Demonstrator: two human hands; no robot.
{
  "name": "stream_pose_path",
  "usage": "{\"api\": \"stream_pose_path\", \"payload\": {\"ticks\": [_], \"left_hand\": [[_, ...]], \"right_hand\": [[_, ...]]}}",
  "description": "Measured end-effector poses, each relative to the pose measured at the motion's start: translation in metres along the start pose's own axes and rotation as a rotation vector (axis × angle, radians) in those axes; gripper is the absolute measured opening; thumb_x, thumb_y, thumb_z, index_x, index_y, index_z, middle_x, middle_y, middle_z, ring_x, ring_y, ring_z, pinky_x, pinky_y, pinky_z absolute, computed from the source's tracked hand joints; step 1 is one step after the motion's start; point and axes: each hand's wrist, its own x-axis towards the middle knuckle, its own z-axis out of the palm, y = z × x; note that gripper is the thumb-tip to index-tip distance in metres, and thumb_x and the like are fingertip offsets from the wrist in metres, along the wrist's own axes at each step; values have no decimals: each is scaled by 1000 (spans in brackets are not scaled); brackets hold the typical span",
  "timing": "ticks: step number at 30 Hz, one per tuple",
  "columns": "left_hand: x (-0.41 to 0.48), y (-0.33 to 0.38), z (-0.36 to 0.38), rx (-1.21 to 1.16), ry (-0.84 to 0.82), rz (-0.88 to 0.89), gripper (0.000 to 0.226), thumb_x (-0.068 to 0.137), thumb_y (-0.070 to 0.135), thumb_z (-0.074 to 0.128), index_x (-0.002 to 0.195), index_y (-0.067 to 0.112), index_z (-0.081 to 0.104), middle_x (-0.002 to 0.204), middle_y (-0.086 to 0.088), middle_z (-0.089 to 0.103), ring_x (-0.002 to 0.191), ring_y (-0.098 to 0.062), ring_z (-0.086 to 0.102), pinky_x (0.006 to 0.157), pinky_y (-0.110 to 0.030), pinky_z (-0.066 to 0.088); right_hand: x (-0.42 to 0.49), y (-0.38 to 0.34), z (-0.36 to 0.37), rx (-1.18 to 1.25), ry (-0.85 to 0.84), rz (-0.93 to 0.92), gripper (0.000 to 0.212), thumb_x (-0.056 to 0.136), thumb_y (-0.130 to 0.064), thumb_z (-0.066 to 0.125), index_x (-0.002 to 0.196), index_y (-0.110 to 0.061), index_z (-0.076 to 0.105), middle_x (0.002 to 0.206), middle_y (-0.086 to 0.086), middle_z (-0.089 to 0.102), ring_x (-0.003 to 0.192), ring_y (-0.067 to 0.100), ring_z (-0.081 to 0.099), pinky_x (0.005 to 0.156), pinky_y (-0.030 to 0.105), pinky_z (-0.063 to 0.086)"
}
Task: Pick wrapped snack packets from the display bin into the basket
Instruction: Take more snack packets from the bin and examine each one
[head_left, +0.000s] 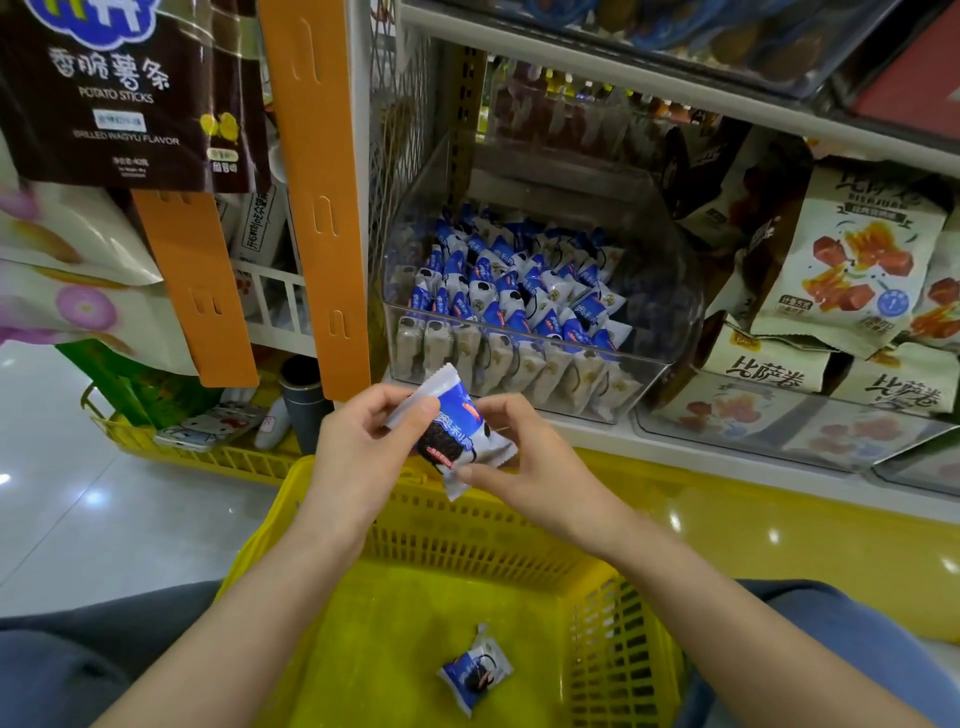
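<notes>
The left hand (363, 441) and right hand (524, 457) each pinch one end of a snack packet (452, 436) in curled fingers, its long axis slanting down toward the right hand, directly above the yellow basket (467, 540) holding a second packet (475, 670), with the display bin (665, 322) just beyond.

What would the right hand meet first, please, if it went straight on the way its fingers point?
The right hand points left and pinches the packet; past that it would likely meet the left hand, which holds the packet's other side.
</notes>
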Motion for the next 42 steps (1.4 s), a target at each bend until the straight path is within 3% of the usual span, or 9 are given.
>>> {"api": "stream_pose_path", "payload": {"ticks": [3, 8, 13, 21, 26, 28, 34, 37, 42], "left_hand": [[0, -1, 2, 37, -43, 5, 9, 88, 19, 60, 89, 13, 67, 79, 0, 69, 65, 4, 61, 55, -8, 45], [-1, 0, 2, 50, -62, -1, 17, 91, 22, 54, 93, 11, 67, 80, -3, 67, 63, 5, 60, 54, -7, 44], [-4, -1, 3, 200, -169, 72, 17, 90, 17, 57, 76, 15, 66, 68, 2, 65, 60, 3, 58, 54, -8, 43], [-4, -3, 5, 116, -233, -9, 18, 90, 16, 56, 74, 12, 64, 70, -3, 65, 61, 1, 59, 57, -10, 46], [-3, -5, 5, 207, -76, 51, 12, 86, 13, 62, 88, 21, 53, 90, 2, 60, 75, -6, 58, 66, -12, 45], [-4, -5, 5, 329, -42, 158, 23, 84, 10, 64, 85, 27, 48, 89, 7, 56, 74, -2, 54, 61, -8, 41], [-15, -15, 14, 270, -337, 73, 37, 86, 23, 62, 121, 27, 51, 116, 9, 59, 98, -7, 58, 84, -29, 51], [-15, -17, 16, 220, -345, 29, 45, 85, 20, 63, 127, 20, 48, 117, 4, 59, 101, -15, 61, 86, -37, 52], [-5, -11, 15, 11, -216, -74, 22, 93, 18, 52, 112, 30, 52, 101, 11, 63, 83, 9, 61, 66, -9, 47]], "right_hand": [[0, -4, 2, 101, -23, -20, 32, 81, -19, 70, 106, -27, 51, 101, -18, 60, 95, -8, 57, 83, 12, 46], [0, -5, 5, 121, 19, -11, 26, 86, -16, 64, 109, -18, 52, 108, -4, 63, 100, 6, 60, 92, 28, 48], [-3, -6, 5, 25, 192, -133, 3, 90, -22, 57, 91, -20, 58, 85, -5, 66, 81, 9, 63, 74, 34, 53], [-8, -5, -2, -494, 285, -474, 12, 91, -22, 57, 88, -12, 63, 83, -2, 60, 72, 14, 57, 59, 37, 50], [-5, -5, 0, -163, 357, -232, 9, 90, -22, 58, 82, -21, 60, 72, -11, 59, 69, 5, 56, 59, 17, 43], [-2, -5, -2, -24, 390, -115, 13, 90, -21, 57, 78, -24, 59, 71, -9, 62, 68, 8, 61, 58, 23, 51], [0, -6, -2, 220, 399, 12, 14, 88, -19, 61, 74, -20, 61, 62, -5, 65, 58, 6, 63, 46, 17, 50], [0, -8, 1, 321, 311, -1, 11, 89, -20, 59, 80, -16, 64, 66, -6, 66, 62, 2, 63, 51, 16, 50], [3, -8, 3, 280, 219, -55, 12, 90, -12, 57, 98, -18, 63, 95, -5, 67, 87, 3, 63, 75, 15, 51]]}}
